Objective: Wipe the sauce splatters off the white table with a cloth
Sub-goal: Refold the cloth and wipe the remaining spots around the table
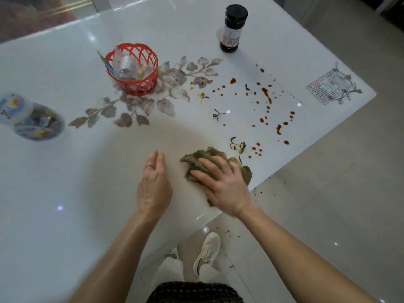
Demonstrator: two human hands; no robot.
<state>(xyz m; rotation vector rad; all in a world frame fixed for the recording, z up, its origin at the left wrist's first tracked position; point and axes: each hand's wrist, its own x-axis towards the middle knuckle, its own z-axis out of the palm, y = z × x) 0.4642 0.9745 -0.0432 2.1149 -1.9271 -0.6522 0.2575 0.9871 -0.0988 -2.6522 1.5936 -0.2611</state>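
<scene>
Wiping seems barely begun: the right grip [220, 184], fingers spread flat, presses the cloth [209, 154] at the five-o'clock edge of the desk [87, 204], the left grip [153, 184] lies flat and empty beside it, and the next stroke should sweep toward the sauce splatters [265, 92] at one o'clock.

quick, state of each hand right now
Left hand: open, fingers straight, holding nothing.
Right hand: open, fingers spread flat, pressing on the cloth.
</scene>
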